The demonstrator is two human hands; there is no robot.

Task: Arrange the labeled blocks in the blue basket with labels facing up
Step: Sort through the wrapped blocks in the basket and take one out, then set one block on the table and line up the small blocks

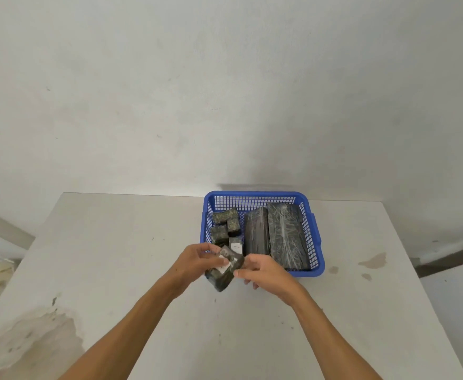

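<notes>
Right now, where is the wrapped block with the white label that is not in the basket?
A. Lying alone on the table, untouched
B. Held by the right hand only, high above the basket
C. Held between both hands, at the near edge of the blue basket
C: the left hand and the right hand both grip the wrapped block at the blue basket's near edge.

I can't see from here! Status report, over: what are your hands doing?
Left hand and right hand both grip one wrapped block, white label up, at blue basket front edge. Other blocks inside. Nothing blocking.

Left hand (197,260), right hand (263,271) gripping.
</notes>
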